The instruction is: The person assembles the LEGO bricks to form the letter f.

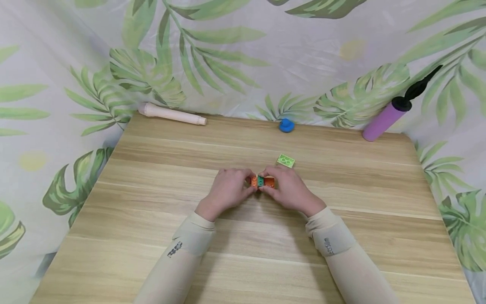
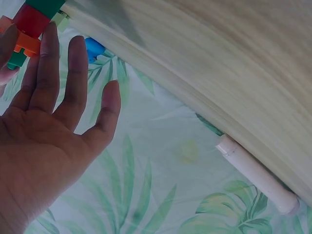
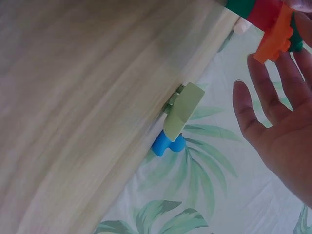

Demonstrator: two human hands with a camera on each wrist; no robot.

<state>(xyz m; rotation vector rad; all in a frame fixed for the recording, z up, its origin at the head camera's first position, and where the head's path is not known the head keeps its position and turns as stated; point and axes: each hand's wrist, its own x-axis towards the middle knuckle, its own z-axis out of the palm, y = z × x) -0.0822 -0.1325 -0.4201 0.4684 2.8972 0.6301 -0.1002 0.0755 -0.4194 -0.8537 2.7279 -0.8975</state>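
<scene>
A small joined stack of toy building bricks sits between my two hands near the middle of the wooden table. From above it shows an orange brick (image 1: 254, 181) and a green brick (image 1: 260, 181). The left wrist view also shows a red brick (image 2: 30, 20) between green and orange ones. My left hand (image 1: 229, 188) pinches the stack's left side with thumb and forefinger, while its other fingers spread loosely. On the opposite side my right hand (image 1: 289, 188) holds the stack between thumb and fingertips. Just beyond the right hand lies a light green brick (image 1: 286, 160).
At the table's (image 1: 152, 236) back edge are a pale pink tube (image 1: 172, 114) on the left and a small blue rounded thing (image 1: 286, 125) near the middle. A purple cylinder (image 1: 383, 120) with a black top stands at the back right, against a leaf-patterned cloth (image 1: 235, 63).
</scene>
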